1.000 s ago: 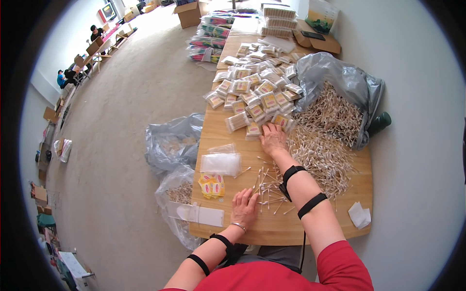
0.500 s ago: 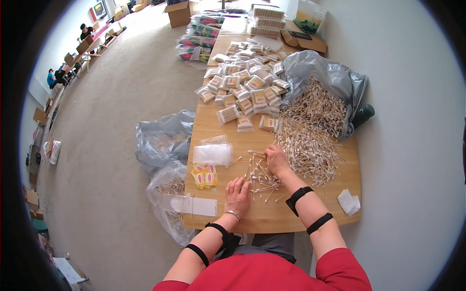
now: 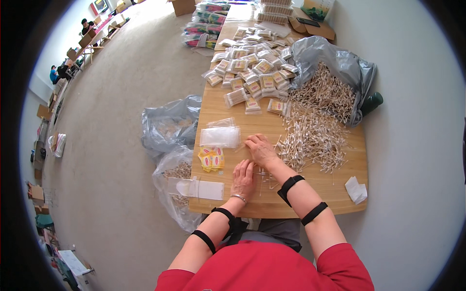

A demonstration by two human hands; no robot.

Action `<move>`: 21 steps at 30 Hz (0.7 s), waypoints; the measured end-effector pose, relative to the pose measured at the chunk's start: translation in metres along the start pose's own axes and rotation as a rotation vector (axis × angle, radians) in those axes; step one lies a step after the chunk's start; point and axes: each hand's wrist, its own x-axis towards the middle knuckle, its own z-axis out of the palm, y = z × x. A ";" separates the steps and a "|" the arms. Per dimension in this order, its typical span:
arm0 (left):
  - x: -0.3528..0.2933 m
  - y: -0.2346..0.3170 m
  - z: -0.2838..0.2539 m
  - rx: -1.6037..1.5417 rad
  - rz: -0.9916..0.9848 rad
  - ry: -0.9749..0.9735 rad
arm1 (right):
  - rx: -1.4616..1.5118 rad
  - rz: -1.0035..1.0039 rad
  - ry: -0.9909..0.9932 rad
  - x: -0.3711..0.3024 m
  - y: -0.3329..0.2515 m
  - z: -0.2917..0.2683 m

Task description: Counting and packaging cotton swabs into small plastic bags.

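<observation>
My left hand [image 3: 243, 178] rests on the table near its front edge, fingers stretched forward and slightly apart. Some loose cotton swabs [image 3: 263, 177] lie just to its right, partly under my right forearm. Just beyond it, my right hand [image 3: 262, 151] is closed with bent fingers, its fingertips beside the clear plastic bags [image 3: 221, 137]; whatever those fingers hold is hidden. A large heap of cotton swabs [image 3: 313, 140] spreads to the right, spilling from a grey plastic bag [image 3: 361, 70]. Yellow printed cards [image 3: 211, 159] lie left of my hands.
Filled swab packets [image 3: 252, 72] cover the far half of the wooden table [image 3: 286, 208]. A white card strip [image 3: 209, 189] lies at the left edge, a folded white paper [image 3: 356, 189] at the right. A dark green bottle [image 3: 372, 103] stands by the wall. Plastic sacks [image 3: 170, 126] sit beside the table.
My right hand has moved left, away from the swab heap and toward the plastic bags. My left hand is now close below it. The whole view has shifted slightly.
</observation>
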 end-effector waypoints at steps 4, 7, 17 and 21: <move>-0.003 0.004 -0.003 0.005 -0.039 0.001 | 0.055 0.096 -0.082 -0.035 0.003 -0.017; -0.001 -0.004 -0.002 0.040 0.000 -0.029 | 0.070 0.143 -0.163 -0.065 -0.005 -0.031; 0.004 0.006 -0.013 -0.078 0.072 -0.071 | -0.105 0.184 0.110 -0.156 -0.014 -0.039; 0.008 0.003 -0.009 -0.078 -0.036 -0.062 | -0.260 0.337 0.224 -0.153 0.004 -0.047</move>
